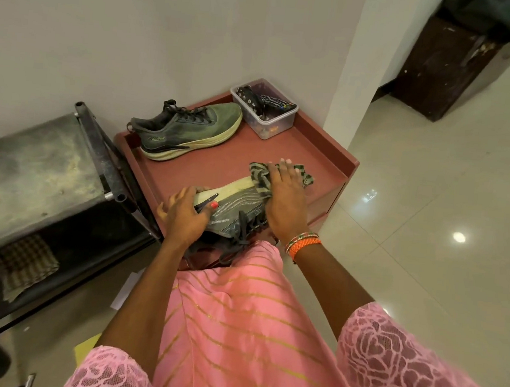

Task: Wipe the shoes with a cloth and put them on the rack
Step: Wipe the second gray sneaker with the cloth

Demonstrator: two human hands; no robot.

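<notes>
With left grip [184, 215] curled round its heel, holds near shoe [233, 210] sideways at desk [212, 171] front edge; presses cloth [259, 178] on toe with right grip [284, 196] spread flat. Beyond, leaves second shoe [188, 129] upright, then clear tub [279, 126] holding remote [278, 103], other contents indistinct.

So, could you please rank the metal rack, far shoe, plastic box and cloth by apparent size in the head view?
metal rack
far shoe
plastic box
cloth; last two unsure, as the right hand hides part of the cloth.
</notes>
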